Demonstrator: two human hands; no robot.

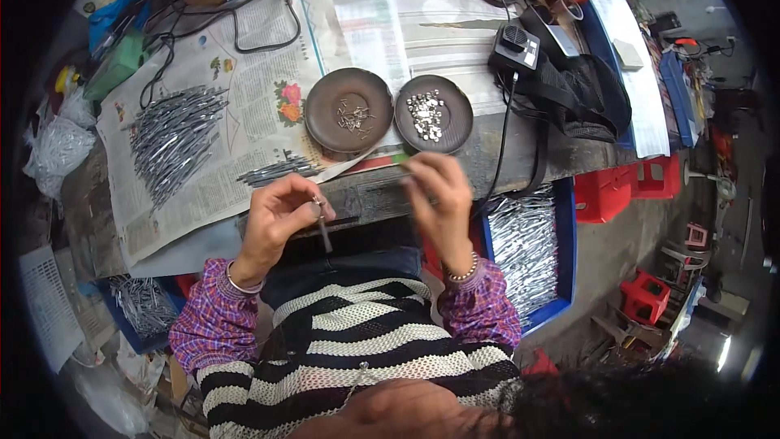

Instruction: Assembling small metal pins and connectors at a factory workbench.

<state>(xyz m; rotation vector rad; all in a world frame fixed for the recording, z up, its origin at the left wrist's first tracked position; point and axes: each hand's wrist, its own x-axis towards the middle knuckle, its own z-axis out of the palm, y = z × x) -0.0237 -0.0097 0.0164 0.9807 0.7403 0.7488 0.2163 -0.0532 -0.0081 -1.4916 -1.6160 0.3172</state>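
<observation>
The person is wearing an openwork knit top (370,321) with black and cream bands. Purple checked sleeves (218,319) are gathering at the cuffs. A slim pale bangle (244,287) is circling the left wrist (249,271), a beaded bracelet (465,269) is ringing the right, and dark blue cloth (382,263) is showing beyond the hem.

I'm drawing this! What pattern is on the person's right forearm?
Purple plaid sleeve, seen best in the head view.

Nothing can be read clearly: the print (258,118) on the newspaper (130,232) on the table (370,193) and the white label (530,58) on the black box (510,45) are too small.
</observation>
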